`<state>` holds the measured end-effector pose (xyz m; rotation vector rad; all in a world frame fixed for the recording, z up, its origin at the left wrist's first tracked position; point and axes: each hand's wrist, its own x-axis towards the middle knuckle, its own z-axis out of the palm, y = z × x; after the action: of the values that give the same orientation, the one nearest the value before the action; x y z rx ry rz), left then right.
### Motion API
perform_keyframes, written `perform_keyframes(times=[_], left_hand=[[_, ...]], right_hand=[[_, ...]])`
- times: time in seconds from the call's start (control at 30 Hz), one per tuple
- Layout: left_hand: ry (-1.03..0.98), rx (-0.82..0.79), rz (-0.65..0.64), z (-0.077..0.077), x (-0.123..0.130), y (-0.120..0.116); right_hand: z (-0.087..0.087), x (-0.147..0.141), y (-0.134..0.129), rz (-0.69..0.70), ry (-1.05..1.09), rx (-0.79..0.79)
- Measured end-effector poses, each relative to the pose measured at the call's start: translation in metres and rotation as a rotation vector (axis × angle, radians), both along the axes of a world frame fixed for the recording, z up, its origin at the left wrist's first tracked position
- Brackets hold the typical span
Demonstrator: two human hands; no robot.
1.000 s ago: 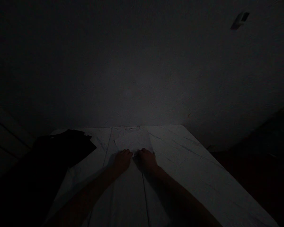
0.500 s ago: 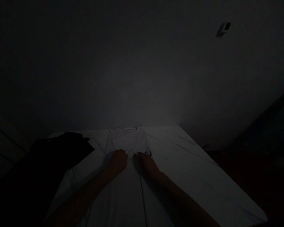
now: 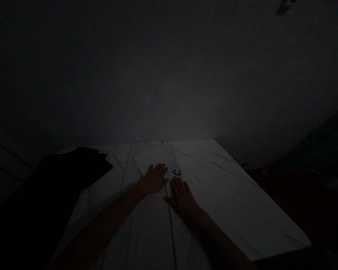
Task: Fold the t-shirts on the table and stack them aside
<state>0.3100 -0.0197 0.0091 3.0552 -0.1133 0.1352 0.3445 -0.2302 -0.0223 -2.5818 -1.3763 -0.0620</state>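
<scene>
A white T-shirt (image 3: 149, 221) lies lengthwise on the white marbled table (image 3: 219, 187), its neckline toward the wall. Its side parts look folded inward, with a dark edge line running down the middle. Pressed flat on the shirt's upper part is my left hand (image 3: 154, 179), fingers stretched out. My right hand (image 3: 183, 197) rests flat just to the right, thumb spread, below a small dark print on the shirt. Neither hand grips anything. The scene is very dark, so fine folds are hard to make out.
Black garments (image 3: 70, 176) lie on the table's left side. A grey wall (image 3: 163, 82) rises behind the table's far edge. A small fixture (image 3: 285, 5) is on the wall at upper right. The table's right edge drops to a dark floor.
Both hands have gone from curled fingers on the cloth to flat, spread fingers. The left has moved right and slightly up. The dark print is now uncovered, and the camera view has shifted a little.
</scene>
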Motion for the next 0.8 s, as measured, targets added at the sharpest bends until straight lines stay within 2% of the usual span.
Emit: perform_keyframes(times=[0.1, 0.2, 0.3, 0.4, 0.47, 0.5, 0.63, 0.73, 0.8], left_hand=[[-0.025, 0.017, 0.001, -0.001, -0.054, -0.004], [-0.054, 0.082, 0.041, -0.005, -0.133, -0.011], [-0.097, 0.158, 0.072, -0.018, -0.215, -0.023], [-0.158, 0.194, -0.011, -0.036, -0.270, -0.035], [-0.242, 0.199, -0.025, -0.045, -0.285, -0.038], [-0.290, 0.199, 0.010, -0.047, -0.287, -0.037], [-0.366, 0.232, 0.197, -0.040, -0.282, -0.022], [-0.355, 0.274, 0.161, -0.042, -0.279, -0.008], [-0.339, 0.282, 0.132, -0.059, -0.280, -0.003]], right_hand=[[0.001, 0.002, 0.001, 0.010, 0.012, -0.022], [-0.002, 0.002, -0.001, 0.005, -0.016, -0.029], [-0.006, 0.002, -0.001, 0.013, -0.056, -0.038], [-0.001, 0.004, 0.016, 0.030, -0.089, -0.014], [0.009, 0.006, 0.043, 0.086, -0.087, -0.009], [0.016, 0.006, 0.061, 0.134, -0.079, -0.011], [0.041, 0.005, 0.154, 0.312, -0.042, -0.035], [0.051, 0.013, 0.226, 0.368, -0.020, -0.105], [0.051, 0.025, 0.266, 0.373, -0.021, -0.137]])
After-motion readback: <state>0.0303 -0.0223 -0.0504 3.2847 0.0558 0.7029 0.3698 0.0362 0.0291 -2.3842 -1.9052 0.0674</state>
